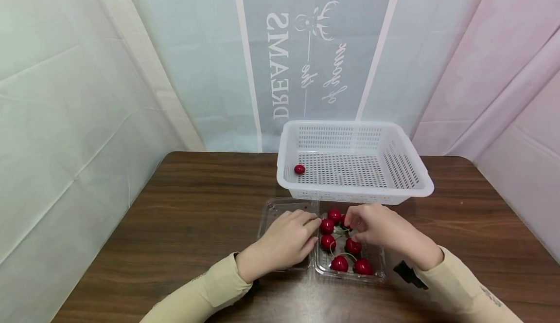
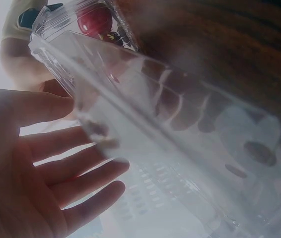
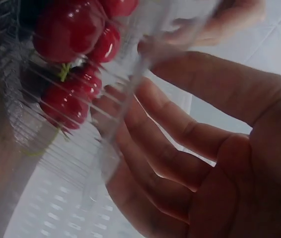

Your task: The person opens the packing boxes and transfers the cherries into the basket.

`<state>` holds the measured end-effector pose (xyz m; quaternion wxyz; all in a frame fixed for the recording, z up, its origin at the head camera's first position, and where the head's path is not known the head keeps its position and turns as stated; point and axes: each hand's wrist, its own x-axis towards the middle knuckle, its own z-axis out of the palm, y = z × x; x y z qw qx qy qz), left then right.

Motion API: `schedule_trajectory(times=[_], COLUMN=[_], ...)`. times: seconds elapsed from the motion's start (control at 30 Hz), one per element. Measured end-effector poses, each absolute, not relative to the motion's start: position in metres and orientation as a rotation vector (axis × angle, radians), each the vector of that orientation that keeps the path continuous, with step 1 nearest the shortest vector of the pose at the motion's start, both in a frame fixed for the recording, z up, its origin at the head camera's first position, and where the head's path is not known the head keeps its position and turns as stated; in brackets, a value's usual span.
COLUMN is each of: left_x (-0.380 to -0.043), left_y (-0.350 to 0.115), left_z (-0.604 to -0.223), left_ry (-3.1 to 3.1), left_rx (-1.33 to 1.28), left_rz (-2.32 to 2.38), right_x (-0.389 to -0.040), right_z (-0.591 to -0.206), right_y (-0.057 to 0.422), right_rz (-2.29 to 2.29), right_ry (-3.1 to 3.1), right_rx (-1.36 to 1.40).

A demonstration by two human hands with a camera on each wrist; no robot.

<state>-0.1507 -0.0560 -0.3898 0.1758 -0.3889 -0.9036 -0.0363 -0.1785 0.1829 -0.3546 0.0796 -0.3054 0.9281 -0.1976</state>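
A clear plastic clamshell box lies unfolded on the table, with several red cherries on green stems in its right half. My left hand is over the lid half, fingers extended toward the hinge, close to the cherries. In the left wrist view its fingers are straight and hold nothing. My right hand reaches over the box's right rim with bent fingers, thumb apart from them, and partly covers a cherry. In the right wrist view, its fingers are beside the clear wall.
A white perforated basket stands behind the box, with a single cherry in its left part. Beneath is a dark wooden table. Pale curtains hang at the back and both sides.
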Motion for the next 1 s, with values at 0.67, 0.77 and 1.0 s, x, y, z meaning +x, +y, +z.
schedule_trajectory(times=[0.67, 0.77, 1.0], left_x=[-0.15, -0.151, -0.151], left_y=[-0.056, -0.056, -0.055], left_z=[-0.392, -0.392, -0.393], left_ry=[-2.548, -2.548, -2.566], left_rx=[-1.105, -1.104, -1.098], left_rz=[-0.103, -0.097, -0.102], right_x=[-0.176, -0.177, -0.181], right_z=[-0.375, -0.379, -0.384], right_y=[0.182, 0.182, 0.181], right_rz=[-0.47, -0.444, -0.472], right_ry=[2.703, 2.732, 2.765], right_rx=[-1.039, -1.069, -1.079])
